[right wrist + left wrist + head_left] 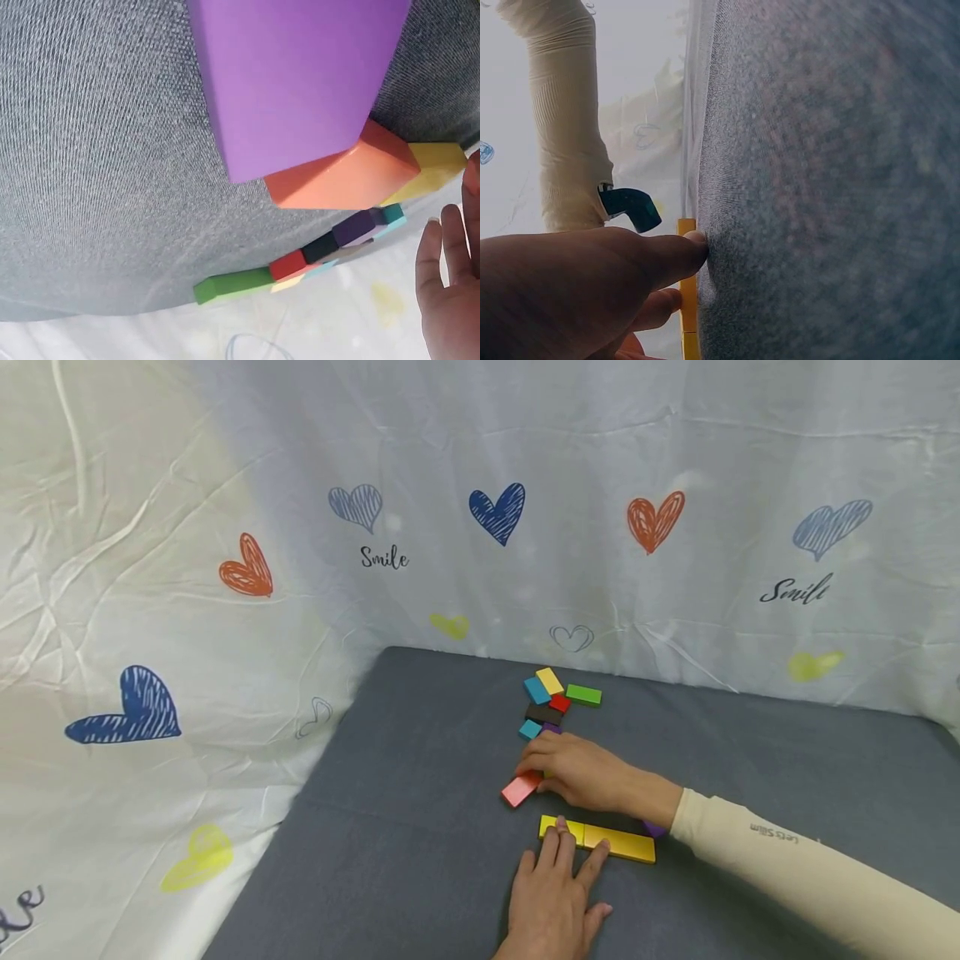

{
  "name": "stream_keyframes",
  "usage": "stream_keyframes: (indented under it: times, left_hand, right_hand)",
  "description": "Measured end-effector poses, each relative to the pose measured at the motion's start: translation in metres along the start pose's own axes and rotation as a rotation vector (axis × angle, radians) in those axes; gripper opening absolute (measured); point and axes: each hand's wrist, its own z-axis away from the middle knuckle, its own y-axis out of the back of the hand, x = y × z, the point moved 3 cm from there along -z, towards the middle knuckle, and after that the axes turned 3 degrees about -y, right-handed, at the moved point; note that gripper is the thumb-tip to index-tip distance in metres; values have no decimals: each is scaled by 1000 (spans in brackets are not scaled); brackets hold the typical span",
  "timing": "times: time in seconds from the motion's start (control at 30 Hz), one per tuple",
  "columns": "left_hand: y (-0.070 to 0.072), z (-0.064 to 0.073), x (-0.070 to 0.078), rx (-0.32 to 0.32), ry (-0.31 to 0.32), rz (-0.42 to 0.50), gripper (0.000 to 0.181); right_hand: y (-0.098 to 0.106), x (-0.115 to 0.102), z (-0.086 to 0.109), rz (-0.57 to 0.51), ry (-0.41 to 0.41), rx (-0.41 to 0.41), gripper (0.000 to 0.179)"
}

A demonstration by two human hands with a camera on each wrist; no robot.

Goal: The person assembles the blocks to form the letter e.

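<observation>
Two yellow blocks (619, 843) lie end to end in a bar near the front. My left hand (551, 893) rests its extended fingertips on them; in the left wrist view its thumb (682, 251) is beside the yellow bar (688, 300). Beyond the bar, my right hand (573, 768) pinches a pink block (521, 789) by its right end, thumb on the near side. The right hand (454, 277) is partly cut off in the right wrist view. A purple block (300, 82), an orange block (345, 176) and a yellow block (431, 172) lie close to that wrist.
Farther back is a loose cluster with a green block (583, 695), a red block (559, 702), a dark block (543, 714) and blue blocks (537, 690). A grey cloth (405, 810) covers the table. White printed curtains (570, 485) stand behind and at the left.
</observation>
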Motion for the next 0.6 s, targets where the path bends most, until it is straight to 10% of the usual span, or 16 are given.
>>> stream_keyframes:
  times: [0.6]
  left_hand:
    - [0, -2, -1, -32, -4, 23, 70]
  right_hand:
    - [-7, 3, 0, 23, -28, -7, 37]
